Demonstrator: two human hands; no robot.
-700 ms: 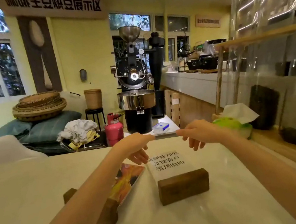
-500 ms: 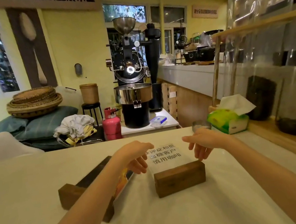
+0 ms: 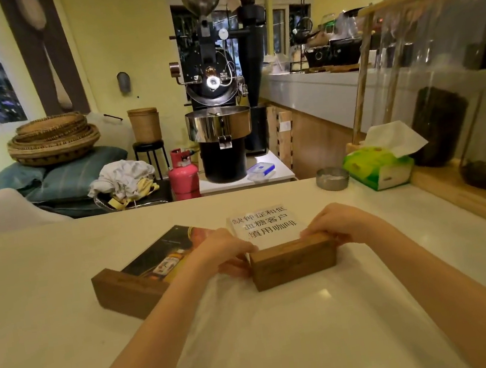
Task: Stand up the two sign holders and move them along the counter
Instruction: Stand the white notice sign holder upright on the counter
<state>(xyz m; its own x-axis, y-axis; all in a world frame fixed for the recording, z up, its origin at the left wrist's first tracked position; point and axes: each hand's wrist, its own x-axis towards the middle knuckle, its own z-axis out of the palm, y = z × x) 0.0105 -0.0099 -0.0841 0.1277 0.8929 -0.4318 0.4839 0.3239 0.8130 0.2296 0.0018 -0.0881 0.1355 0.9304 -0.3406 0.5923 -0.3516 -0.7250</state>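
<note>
both hands (image 3: 227, 254) (image 3: 339, 226) seemingly grip the text sign holder's wooden base (image 3: 294, 262).

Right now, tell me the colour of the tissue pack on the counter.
Green and white tissue pack, clearest in the head view.

both hands closed in a grip, one at each end of a block.
both bare forearms are stretched forward and drawn inward. the left hand (image 3: 225, 254) is curled at one end, the right hand (image 3: 338, 226) at the other, fingers bent.
</note>
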